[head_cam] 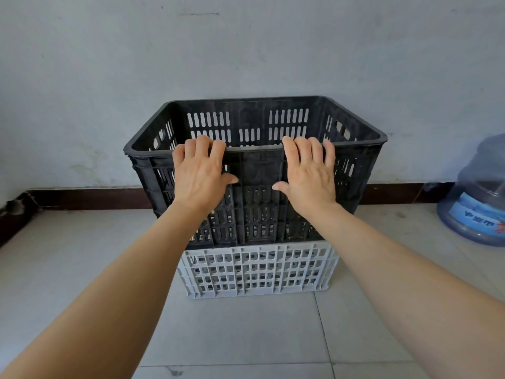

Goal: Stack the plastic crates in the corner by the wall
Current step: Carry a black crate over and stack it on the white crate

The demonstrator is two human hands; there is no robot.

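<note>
So the black crate point(255, 170) is sitting on top of the grey crate point(258, 270), nested a little into its top, and the pair stands on the tiled floor point(232, 332) right up against the pale wall point(246, 50). The black one is the bigger of the two and overhangs the grey one on both sides. It also looks slightly tilted, left edge lower, though that could just be the wide lens. Both crates are empty as far as I can see through the slots.

Both hands are on the near rim of the black crate. The left hand point(200, 173) has its fingers hooked over the top edge left of centre, thumb pointing inward across the front wall. The right hand point(310, 173) mirrors it right of centre — fingers curled over the rim, thumb stretched toward the other one. So each grip is closed on that front rim, palms flat against the outside face, with a solid ribbed panel of the crate showing between them. Both forearms reach in bare from the bottom corners.

Off to the right, a big blue water jug point(476, 198) with a blue label stands on the floor near the wall, well apart from the stack. A dark skirting board point(90, 198) runs along the bottom of the wall and turns the corner at far left — the crates are near that corner but not tucked into it.
</note>
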